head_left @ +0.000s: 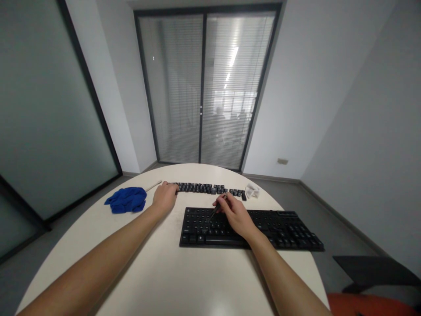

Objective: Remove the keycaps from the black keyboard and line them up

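Note:
A black keyboard (213, 238) lies on the round table, and part of its left side shows positions without keycaps. My right hand (235, 213) is over its middle, fingers closed round a slim dark tool (215, 211), whose lower tip points down at the left half of the keys. Beyond the keyboard runs a line of loose black keycaps (200, 188). At the left end of that line is my left hand (165, 196), its fingers bent and touching the keycaps there; what lies between the fingertips is hidden.
Left of my left hand lies a crumpled blue cloth (126, 200), with a thin pale stick (153, 186) beside it. A crumpled white piece (252, 190) sits past the line's right end. The pale tabletop (184, 281) has a curved edge. A black and orange chair (371, 305) stands lower right.

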The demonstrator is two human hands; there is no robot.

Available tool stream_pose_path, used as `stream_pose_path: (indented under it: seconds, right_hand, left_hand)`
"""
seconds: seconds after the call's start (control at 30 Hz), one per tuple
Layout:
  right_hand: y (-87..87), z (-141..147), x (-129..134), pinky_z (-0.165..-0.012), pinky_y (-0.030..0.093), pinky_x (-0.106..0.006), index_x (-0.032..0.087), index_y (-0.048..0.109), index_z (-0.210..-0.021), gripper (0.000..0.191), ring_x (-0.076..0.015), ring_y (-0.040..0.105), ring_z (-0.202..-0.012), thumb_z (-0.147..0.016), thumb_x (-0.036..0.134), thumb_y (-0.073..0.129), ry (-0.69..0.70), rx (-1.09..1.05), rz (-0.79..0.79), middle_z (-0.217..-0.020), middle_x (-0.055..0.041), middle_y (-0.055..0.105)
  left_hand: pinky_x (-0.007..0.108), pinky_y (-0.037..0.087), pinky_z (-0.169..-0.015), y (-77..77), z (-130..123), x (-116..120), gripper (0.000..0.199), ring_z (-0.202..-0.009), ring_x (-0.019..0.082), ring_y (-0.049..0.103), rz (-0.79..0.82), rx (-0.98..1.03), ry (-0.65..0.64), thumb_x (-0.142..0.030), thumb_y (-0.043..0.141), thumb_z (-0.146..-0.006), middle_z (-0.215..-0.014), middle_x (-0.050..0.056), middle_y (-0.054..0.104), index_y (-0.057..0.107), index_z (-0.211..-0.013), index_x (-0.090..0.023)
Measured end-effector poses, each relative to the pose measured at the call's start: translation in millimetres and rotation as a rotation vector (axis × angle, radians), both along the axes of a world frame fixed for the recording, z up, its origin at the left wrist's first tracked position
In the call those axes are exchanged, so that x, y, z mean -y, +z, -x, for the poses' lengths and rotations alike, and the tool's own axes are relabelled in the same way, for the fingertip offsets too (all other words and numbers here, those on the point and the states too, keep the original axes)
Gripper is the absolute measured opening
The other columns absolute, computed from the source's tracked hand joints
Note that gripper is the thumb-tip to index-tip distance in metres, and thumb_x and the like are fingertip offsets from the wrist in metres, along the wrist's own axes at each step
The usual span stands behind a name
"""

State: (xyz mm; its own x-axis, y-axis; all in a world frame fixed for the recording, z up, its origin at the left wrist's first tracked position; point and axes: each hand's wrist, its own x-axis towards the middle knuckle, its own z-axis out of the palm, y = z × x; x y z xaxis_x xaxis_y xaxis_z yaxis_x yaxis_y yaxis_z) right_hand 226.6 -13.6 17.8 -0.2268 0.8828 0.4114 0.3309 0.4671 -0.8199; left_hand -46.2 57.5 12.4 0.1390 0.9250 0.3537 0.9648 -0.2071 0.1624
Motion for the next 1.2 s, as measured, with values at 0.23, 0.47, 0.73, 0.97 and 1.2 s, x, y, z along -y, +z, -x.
stream_pose_path:
  seconds: [0.23,0.47,0.73,0.97,1.2]
  right_hand:
    - [7.4,-2.9,2.7,-0.074,0.046,-0.03,0.023,0.056,-0.092,0.028,-0.0173,0.062,-0.076,-0.1,0.043,0.038,-0.052,0.081,-0.071,-0.087,-0.0024,0.068]
    - [10.6,-3.3,5.9,-0.074,0.044,-0.029,0.022,0.054,-0.094,0.026,-0.0169,0.061,-0.075,-0.101,0.041,0.037,-0.026,0.151,-0.09,-0.084,-0.0017,0.067]
    - [18.4,2.9,14.1,-0.074,0.042,-0.028,0.022,0.056,-0.094,0.025,-0.0172,0.061,-0.078,-0.101,0.039,0.038,0.011,0.245,-0.091,-0.087,-0.0018,0.068]
    - [20.7,11.1,20.1,-0.07,0.04,-0.026,0.022,0.059,-0.092,0.022,-0.0156,0.058,-0.073,-0.099,0.036,0.044,0.056,0.297,-0.111,-0.08,0.0002,0.065]
    - [23.1,10.6,22.3,-0.072,0.04,-0.027,0.021,0.058,-0.093,0.023,-0.0167,0.06,-0.076,-0.1,0.035,0.041,0.029,0.326,-0.101,-0.083,-0.0015,0.066]
  left_hand:
    - [0.036,0.047,-0.093,-2.4,-46.8,45.2,0.028,-0.107,0.026,0.06,-0.006,0.18,-0.068,-0.025,0.052,-0.088,-0.115,0.009,0.067,0.062,-0.113,-0.018]
    - [0.046,0.034,-0.111,-18.3,-77.6,106.5,0.048,-0.127,0.03,0.049,0.09,0.221,-0.34,-0.041,0.055,-0.088,-0.139,0.012,0.054,0.052,-0.13,-0.018]
    - [0.048,0.03,-0.115,-13.4,-65.8,109.9,0.054,-0.136,0.03,0.041,0.155,0.077,-0.333,-0.047,0.051,-0.09,-0.147,0.012,0.046,0.051,-0.134,-0.016]
    - [0.047,0.034,-0.111,-17.9,-57.7,115.3,0.047,-0.131,0.03,0.045,0.039,0.073,-0.31,-0.04,0.052,-0.089,-0.143,0.011,0.051,0.052,-0.13,-0.017]
    - [0.048,0.036,-0.107,-12.4,-59.6,115.1,0.039,-0.119,0.03,0.052,-0.043,0.037,-0.319,-0.035,0.054,-0.084,-0.129,0.013,0.059,0.058,-0.118,-0.016]
